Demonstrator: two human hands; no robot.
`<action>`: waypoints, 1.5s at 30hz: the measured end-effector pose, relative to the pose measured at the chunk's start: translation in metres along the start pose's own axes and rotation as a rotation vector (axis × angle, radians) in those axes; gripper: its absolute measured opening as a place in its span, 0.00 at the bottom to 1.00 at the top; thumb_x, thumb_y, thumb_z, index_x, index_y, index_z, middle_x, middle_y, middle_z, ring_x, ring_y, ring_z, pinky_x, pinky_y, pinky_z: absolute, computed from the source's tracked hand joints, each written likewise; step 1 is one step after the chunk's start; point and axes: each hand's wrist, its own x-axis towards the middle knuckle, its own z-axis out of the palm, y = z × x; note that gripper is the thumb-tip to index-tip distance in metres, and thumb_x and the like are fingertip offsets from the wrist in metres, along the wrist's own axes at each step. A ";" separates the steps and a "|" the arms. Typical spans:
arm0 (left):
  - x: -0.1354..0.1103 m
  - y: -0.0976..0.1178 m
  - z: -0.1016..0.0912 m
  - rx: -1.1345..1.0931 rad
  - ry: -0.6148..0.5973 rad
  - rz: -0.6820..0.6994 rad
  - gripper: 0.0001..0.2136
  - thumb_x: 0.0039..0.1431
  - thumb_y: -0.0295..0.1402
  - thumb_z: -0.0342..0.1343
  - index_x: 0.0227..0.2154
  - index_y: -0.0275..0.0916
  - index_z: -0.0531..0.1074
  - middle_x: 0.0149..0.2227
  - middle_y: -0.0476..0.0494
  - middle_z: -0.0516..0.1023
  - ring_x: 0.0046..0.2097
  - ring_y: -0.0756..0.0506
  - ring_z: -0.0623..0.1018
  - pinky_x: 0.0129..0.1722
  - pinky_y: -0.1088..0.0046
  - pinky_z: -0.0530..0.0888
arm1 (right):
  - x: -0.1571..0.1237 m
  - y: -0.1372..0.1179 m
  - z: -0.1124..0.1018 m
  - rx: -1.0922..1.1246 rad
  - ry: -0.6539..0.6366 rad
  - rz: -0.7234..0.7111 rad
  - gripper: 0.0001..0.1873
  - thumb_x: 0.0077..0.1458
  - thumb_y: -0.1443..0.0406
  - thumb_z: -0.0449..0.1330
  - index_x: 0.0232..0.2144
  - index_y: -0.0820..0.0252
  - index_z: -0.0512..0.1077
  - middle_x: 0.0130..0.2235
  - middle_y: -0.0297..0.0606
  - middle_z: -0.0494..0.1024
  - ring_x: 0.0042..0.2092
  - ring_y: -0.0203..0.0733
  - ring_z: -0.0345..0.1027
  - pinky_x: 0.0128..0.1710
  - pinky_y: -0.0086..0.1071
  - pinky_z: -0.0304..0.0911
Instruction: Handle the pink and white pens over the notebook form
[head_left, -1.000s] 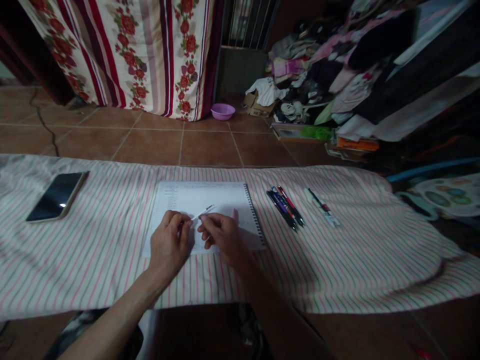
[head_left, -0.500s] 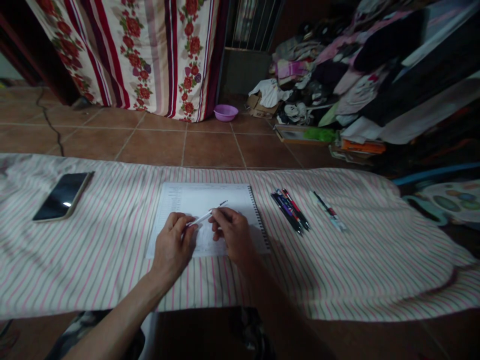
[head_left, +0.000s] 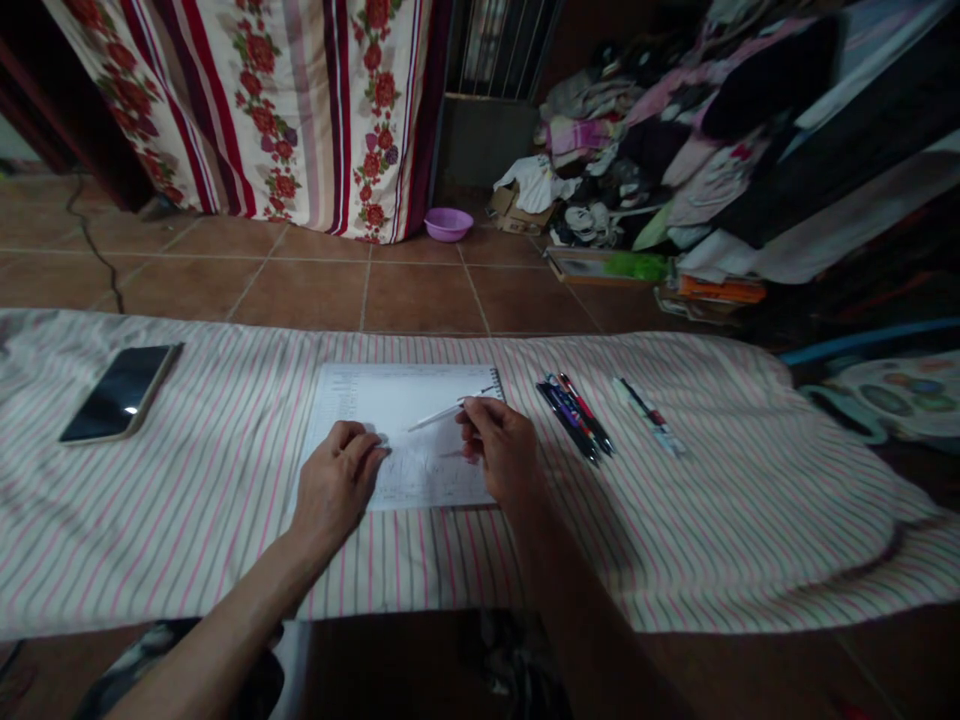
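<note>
A slim white pen (head_left: 435,416) is pinched between the thumb and fingers of my right hand (head_left: 504,440). It slants over the notebook, one end toward my left hand and a dark end sticking out beyond the right fingers. My left hand (head_left: 337,475) is closed over the page's left part, with a small pale piece (head_left: 382,442) at its fingertips; its kind is too small to tell. Beneath both hands lies the spiral notebook (head_left: 405,385), open at a page with printed lines and faint drawing. My right hand covers part of its coil.
Several pens (head_left: 574,415) lie together right of the notebook, with another pen (head_left: 649,415) farther right. A phone (head_left: 120,393) rests at the left on the striped cloth (head_left: 225,480). On the tiled floor beyond are a purple basin (head_left: 448,225) and piled clothes (head_left: 622,150).
My hands have come apart. My right hand has moved right with the white pen, drawing it away from my left fingers, which keep a small pale piece. My left hand has barely shifted.
</note>
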 end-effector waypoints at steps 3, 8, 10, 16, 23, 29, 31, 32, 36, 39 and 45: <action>0.001 0.000 0.003 0.054 0.007 0.026 0.10 0.59 0.36 0.51 0.34 0.39 0.75 0.36 0.43 0.73 0.33 0.47 0.73 0.31 0.71 0.71 | -0.002 -0.001 0.002 -0.009 -0.010 -0.006 0.16 0.44 0.54 0.62 0.23 0.63 0.70 0.19 0.29 0.69 0.16 0.27 0.59 0.12 0.22 0.52; 0.004 0.000 0.004 0.080 -0.014 0.117 0.09 0.58 0.36 0.53 0.33 0.38 0.76 0.32 0.43 0.74 0.35 0.44 0.72 0.34 0.67 0.71 | -0.008 -0.004 0.007 0.015 -0.037 -0.014 0.14 0.43 0.56 0.63 0.24 0.63 0.71 0.23 0.31 0.72 0.20 0.28 0.61 0.14 0.22 0.57; 0.004 0.000 0.004 0.080 -0.032 0.127 0.10 0.58 0.36 0.52 0.35 0.38 0.76 0.32 0.42 0.75 0.36 0.43 0.71 0.35 0.66 0.71 | -0.008 -0.003 0.008 0.008 -0.051 -0.025 0.14 0.44 0.56 0.63 0.23 0.63 0.71 0.22 0.31 0.72 0.19 0.28 0.60 0.13 0.21 0.56; 0.003 0.002 0.002 0.025 -0.046 0.113 0.12 0.60 0.36 0.49 0.40 0.36 0.73 0.35 0.40 0.75 0.38 0.43 0.71 0.38 0.63 0.71 | -0.008 -0.003 0.009 0.042 -0.048 -0.026 0.14 0.43 0.57 0.63 0.22 0.63 0.70 0.21 0.31 0.71 0.19 0.28 0.59 0.13 0.22 0.57; 0.004 0.009 -0.006 -0.107 0.047 0.092 0.12 0.60 0.33 0.49 0.42 0.33 0.71 0.37 0.38 0.76 0.41 0.42 0.72 0.40 0.61 0.69 | -0.007 -0.001 0.010 0.045 -0.059 -0.020 0.14 0.43 0.56 0.63 0.22 0.63 0.71 0.21 0.31 0.71 0.19 0.28 0.59 0.13 0.22 0.56; 0.008 0.014 -0.001 -0.098 0.131 0.079 0.10 0.56 0.37 0.55 0.37 0.37 0.73 0.33 0.41 0.78 0.40 0.41 0.72 0.40 0.62 0.68 | -0.009 0.003 0.015 0.049 -0.082 -0.023 0.13 0.44 0.57 0.63 0.22 0.63 0.71 0.21 0.30 0.70 0.18 0.28 0.59 0.13 0.22 0.56; 0.009 0.016 0.000 -0.093 0.131 0.066 0.08 0.57 0.36 0.54 0.35 0.37 0.74 0.31 0.43 0.78 0.39 0.42 0.72 0.40 0.62 0.68 | -0.010 0.003 0.016 0.057 -0.094 -0.018 0.13 0.44 0.57 0.63 0.23 0.63 0.72 0.21 0.30 0.71 0.19 0.28 0.59 0.13 0.22 0.55; 0.008 0.017 0.000 -0.092 0.131 0.062 0.08 0.58 0.35 0.53 0.34 0.37 0.74 0.30 0.43 0.78 0.38 0.42 0.72 0.39 0.62 0.68 | -0.011 0.003 0.016 0.065 -0.103 -0.011 0.13 0.44 0.57 0.63 0.24 0.62 0.72 0.22 0.31 0.71 0.19 0.28 0.59 0.13 0.22 0.56; 0.008 0.020 -0.001 -0.070 0.140 0.044 0.08 0.59 0.33 0.51 0.33 0.38 0.75 0.29 0.43 0.77 0.37 0.43 0.72 0.37 0.63 0.67 | -0.013 0.002 0.016 0.081 -0.166 0.011 0.14 0.44 0.56 0.63 0.26 0.62 0.72 0.24 0.32 0.72 0.23 0.30 0.62 0.14 0.21 0.56; 0.008 0.022 -0.001 -0.051 0.140 0.027 0.08 0.59 0.33 0.50 0.32 0.39 0.75 0.29 0.43 0.77 0.37 0.43 0.72 0.37 0.63 0.67 | -0.015 0.003 0.018 0.054 -0.200 0.012 0.14 0.45 0.56 0.63 0.23 0.62 0.70 0.24 0.31 0.71 0.23 0.29 0.61 0.15 0.21 0.57; 0.009 0.026 0.003 -0.045 0.176 0.027 0.09 0.59 0.33 0.50 0.31 0.38 0.75 0.27 0.43 0.77 0.35 0.44 0.73 0.36 0.64 0.67 | -0.016 0.002 0.022 0.048 -0.152 0.031 0.13 0.44 0.57 0.63 0.21 0.62 0.70 0.21 0.30 0.70 0.20 0.28 0.59 0.14 0.22 0.56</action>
